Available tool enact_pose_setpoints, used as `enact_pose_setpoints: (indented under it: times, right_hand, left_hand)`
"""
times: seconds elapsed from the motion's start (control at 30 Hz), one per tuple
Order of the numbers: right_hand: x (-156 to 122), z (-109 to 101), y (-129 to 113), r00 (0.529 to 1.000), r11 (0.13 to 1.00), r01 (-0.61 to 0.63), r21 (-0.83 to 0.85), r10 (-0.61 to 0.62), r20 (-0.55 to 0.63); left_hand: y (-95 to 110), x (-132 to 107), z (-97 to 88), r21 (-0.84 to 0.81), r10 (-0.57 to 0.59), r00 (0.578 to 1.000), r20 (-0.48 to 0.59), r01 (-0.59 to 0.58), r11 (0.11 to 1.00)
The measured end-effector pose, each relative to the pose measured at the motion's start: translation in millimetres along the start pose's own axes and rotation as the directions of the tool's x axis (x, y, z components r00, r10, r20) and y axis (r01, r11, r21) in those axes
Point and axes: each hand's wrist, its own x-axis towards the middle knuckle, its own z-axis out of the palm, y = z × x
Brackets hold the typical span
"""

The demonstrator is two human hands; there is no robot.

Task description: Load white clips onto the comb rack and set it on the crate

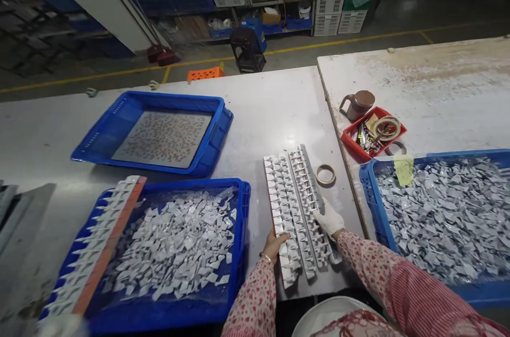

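Note:
Three long rows of small grey metal parts (pixel 297 204) lie side by side on the grey table (pixel 271 114), running away from me. My bare left hand (pixel 274 244) presses against the left side of the rows near their front end. My right hand (pixel 329 219), in a white glove, rests on the right side of the rows. Both hands touch the rows from either side, fingers laid flat against them.
A blue crate of loose grey parts (pixel 175 244) sits to my left, with a loaded strip (pixel 99 244) across its left rim. Another blue crate (pixel 157 132) stands behind it. At right are a blue crate of parts (pixel 446 215), a red tray (pixel 372 134), a brown mug (pixel 358 104) and a tape roll (pixel 325 174).

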Motion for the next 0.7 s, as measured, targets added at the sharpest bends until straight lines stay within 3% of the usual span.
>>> enact_pose_setpoints:
  times: [0.1, 0.3, 0.5, 0.6, 0.67, 0.7]
  right_hand:
    - [1, -15, 3, 0.993, 0.936, 0.09, -0.341, -0.113, -0.047]
    - [-10, -31, -7, 0.966, 0.853, 0.227, -0.47, -0.258, 0.0]
    - [-30, -37, -42, 0.899, 0.736, 0.418, -0.532, -0.419, 0.126]
    - [-43, -32, -58, 0.881, 0.786, 0.461, -0.411, -0.463, 0.103]
    - [-62, -19, -63, 0.897, 0.89, 0.442, -0.115, -0.438, 0.052]
    - [-75, -8, -62, 0.924, 0.923, 0.368, 0.116, -0.377, 0.065]
  left_hand:
    - [11, -9, -5.7, 0.0, 0.012, 1.0, -0.004, -0.012, 1.0]
    - [34, -41, -7.4, -0.016, -0.09, 0.987, 0.131, 0.093, 0.996]
    - [38, -68, -6.0, -0.03, -0.15, 0.955, 0.256, 0.163, 0.986]
    - [37, -80, -10.5, -0.036, -0.158, 0.944, 0.288, 0.176, 0.984]
    - [36, -87, -14.5, -0.031, -0.151, 0.95, 0.273, 0.165, 0.986]
    - [36, -90, -16.3, -0.023, -0.135, 0.961, 0.24, 0.145, 0.989]
